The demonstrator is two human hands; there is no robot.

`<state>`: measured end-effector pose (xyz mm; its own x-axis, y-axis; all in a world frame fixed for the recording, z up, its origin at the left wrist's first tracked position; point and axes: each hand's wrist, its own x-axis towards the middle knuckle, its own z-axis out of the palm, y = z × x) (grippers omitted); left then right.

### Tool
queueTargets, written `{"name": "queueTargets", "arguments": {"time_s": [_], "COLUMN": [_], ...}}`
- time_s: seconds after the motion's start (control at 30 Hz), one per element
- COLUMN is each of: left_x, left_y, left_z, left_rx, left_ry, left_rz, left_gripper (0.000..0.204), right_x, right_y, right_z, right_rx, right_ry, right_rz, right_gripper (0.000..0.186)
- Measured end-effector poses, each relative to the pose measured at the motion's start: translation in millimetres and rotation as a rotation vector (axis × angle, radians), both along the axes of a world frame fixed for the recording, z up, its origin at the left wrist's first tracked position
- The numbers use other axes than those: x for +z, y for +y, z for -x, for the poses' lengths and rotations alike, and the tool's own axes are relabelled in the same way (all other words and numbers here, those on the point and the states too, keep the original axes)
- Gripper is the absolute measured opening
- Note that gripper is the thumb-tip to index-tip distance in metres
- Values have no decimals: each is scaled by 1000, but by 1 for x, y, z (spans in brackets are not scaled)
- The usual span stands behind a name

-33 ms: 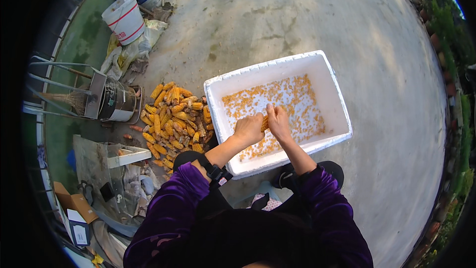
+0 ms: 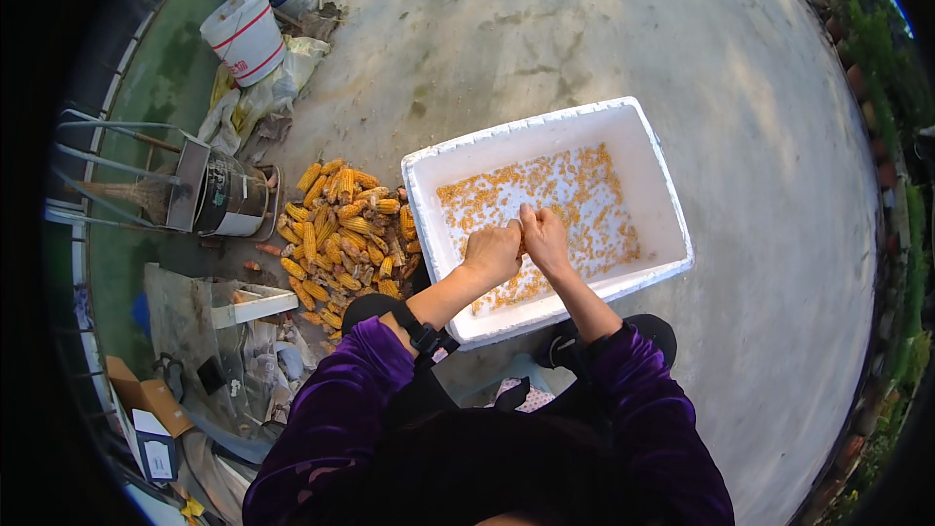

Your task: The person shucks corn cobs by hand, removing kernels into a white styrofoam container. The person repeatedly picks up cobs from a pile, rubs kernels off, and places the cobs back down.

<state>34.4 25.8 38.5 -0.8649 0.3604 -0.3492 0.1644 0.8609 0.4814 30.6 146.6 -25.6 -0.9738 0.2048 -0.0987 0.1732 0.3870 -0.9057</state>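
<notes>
Over a white foam box [image 2: 658, 185] with loose yellow kernels [image 2: 594, 180] scattered on its bottom, my two hands meet near the middle. My left hand [image 2: 492, 251] is closed on a corn cob [image 2: 522, 247], which is mostly hidden between the hands. My right hand [image 2: 545, 234] grips the same cob from the right, thumb pointing up. To the left of the box lies a heap of corn cobs [image 2: 331, 239], many yellow, some browned or in dry husk.
White buckets [image 2: 243, 39] stand on plastic sacks at the back left. A metal-framed item with a broom [image 2: 146, 195], some clear sheets [image 2: 185, 321] and an open cardboard box [image 2: 156, 399] line the left side. Plants [image 2: 886, 88] edge the concrete floor [image 2: 760, 380] at right.
My hands have shifted very slightly, and less of the cob shows between them. The box and the heap look unchanged.
</notes>
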Motion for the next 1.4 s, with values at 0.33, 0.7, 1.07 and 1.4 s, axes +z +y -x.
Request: {"name": "queueTargets", "arguments": {"time_s": [0.33,0.7,1.07,1.4], "left_x": [-25,11,-8,-10], "left_y": [-13,-20,-9,-10], "left_z": [5,23,13,13], "left_rx": [23,422,373,443], "left_ry": [-101,-857,-516,-794], "left_rz": [-403,-863,-701,-697], "left_gripper": [28,16,13,15], "right_x": [-1,47,-11,-6], "right_y": [8,16,6,4], "right_z": [5,11,12,8], "right_rx": [82,167,52,38], "right_ry": [122,-239,-130,-259], "right_rz": [76,713,549,776], "right_gripper": [35,27,21,18]}}
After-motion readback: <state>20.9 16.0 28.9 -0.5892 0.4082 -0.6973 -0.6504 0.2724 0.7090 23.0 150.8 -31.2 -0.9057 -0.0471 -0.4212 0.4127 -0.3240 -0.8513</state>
